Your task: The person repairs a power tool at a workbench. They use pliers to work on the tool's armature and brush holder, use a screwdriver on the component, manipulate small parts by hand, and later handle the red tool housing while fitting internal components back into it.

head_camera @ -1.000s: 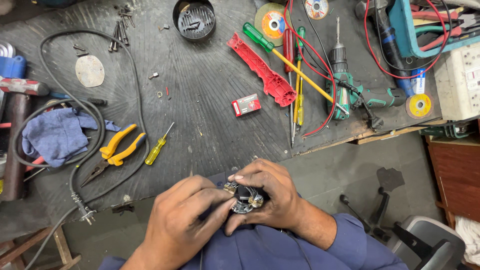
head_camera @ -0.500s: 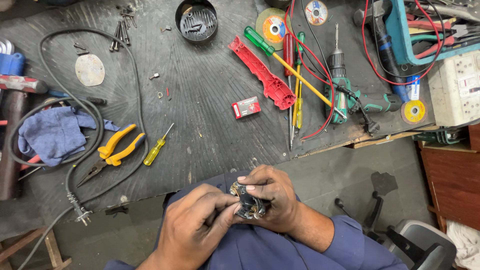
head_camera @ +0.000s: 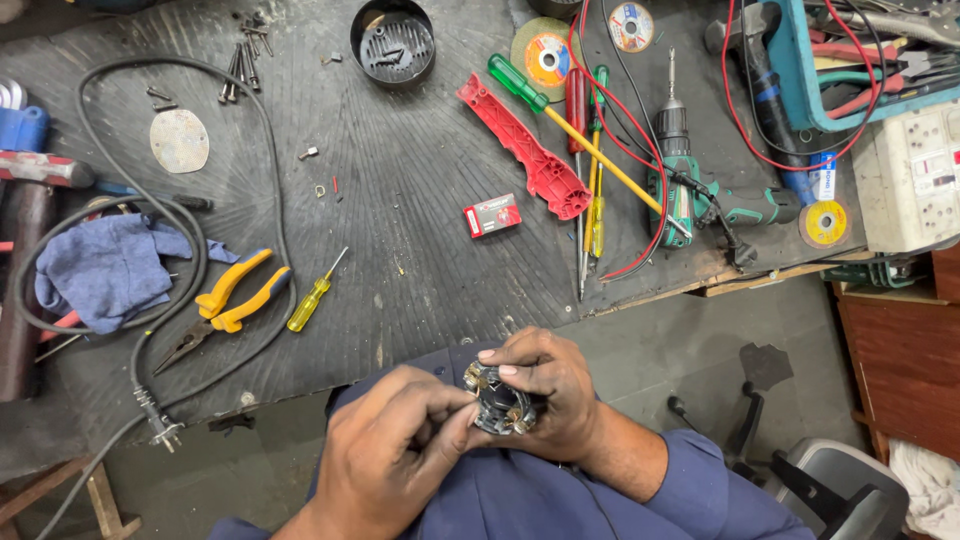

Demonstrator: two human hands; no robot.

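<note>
Cradling a small round black part (head_camera: pixel 500 405) with brass bits over the lap, the right hand (head_camera: pixel 555 400) wraps it while the left hand (head_camera: pixel 395 455) pinches its edge. Beyond them, a dark ribbed mat (head_camera: pixel 420 180) carries yellow pliers (head_camera: pixel 225 305), a yellow screwdriver (head_camera: pixel 315 295), a red casing (head_camera: pixel 525 160), a blue rag (head_camera: pixel 105 270) and a green drill (head_camera: pixel 685 190).

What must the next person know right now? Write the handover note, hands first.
Left hand: fingertips pinching the edge of the small round black part.
Right hand: cupping that part from behind, thumb over the top.
The part has brass-coloured fittings and is held above the lap, off the bench.
On the bench, untouched: yellow-handled pliers, small yellow screwdriver, red plastic cover, green drill, black round tub.
Done or left: cannot tell.
</note>
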